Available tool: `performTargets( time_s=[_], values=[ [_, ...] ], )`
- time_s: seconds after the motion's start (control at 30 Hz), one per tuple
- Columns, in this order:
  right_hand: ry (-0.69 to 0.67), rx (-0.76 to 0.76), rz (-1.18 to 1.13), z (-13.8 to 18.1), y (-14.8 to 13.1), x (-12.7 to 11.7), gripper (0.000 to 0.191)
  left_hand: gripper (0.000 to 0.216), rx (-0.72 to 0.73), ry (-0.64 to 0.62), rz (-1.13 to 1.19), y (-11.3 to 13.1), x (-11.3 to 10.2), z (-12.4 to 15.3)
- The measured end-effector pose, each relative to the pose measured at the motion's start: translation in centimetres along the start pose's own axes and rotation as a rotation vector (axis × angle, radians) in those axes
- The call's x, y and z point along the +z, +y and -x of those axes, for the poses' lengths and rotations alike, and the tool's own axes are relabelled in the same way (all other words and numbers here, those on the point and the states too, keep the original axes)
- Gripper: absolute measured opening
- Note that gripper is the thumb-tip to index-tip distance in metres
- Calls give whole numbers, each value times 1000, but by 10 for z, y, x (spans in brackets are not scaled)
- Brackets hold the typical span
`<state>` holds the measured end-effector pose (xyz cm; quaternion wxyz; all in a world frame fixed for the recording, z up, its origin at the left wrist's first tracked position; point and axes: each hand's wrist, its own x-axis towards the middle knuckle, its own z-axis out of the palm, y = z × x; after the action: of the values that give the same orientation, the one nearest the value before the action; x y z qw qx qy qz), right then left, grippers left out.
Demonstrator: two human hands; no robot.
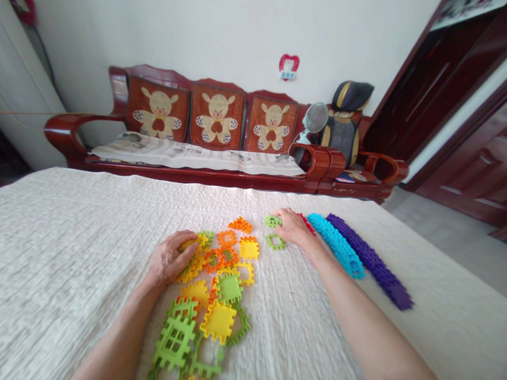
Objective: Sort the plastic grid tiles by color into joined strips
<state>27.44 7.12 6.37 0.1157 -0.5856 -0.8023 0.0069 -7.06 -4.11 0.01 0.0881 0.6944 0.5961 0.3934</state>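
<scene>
A heap of flat plastic interlocking tiles (217,285) in yellow, orange and green lies on the white textured cloth. My left hand (169,259) rests on the heap's left side, fingers curled over a yellow tile (191,245). My right hand (294,226) lies palm down farther right, fingers closed on a green tile (272,220). Another green tile (276,243) sits just below it. Red tiles (307,223) peek out from under that hand. To the right lie a blue row (336,245) and a purple row (370,259) of joined tiles.
The white cloth covers a broad surface (55,241). Behind it stands a dark red wooden sofa (218,130) with bear cushions, a small fan (315,118) and a bag on its right end. Dark wooden doors (463,121) are at the right.
</scene>
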Motion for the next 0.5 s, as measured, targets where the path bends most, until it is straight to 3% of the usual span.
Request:
performTargets(
  time_s=[0.23,0.37,0.5],
  values=[
    [-113,79,-19,46,-18,7,44,39,-8,1,-8,1,-1,0],
    [-90,124,-42,46,-21,9,34,40,-16,7,1,1,-1,0],
    [-17,181,-139,36,-18,6,38,40,-14,3,-6,1,0,0]
  ],
)
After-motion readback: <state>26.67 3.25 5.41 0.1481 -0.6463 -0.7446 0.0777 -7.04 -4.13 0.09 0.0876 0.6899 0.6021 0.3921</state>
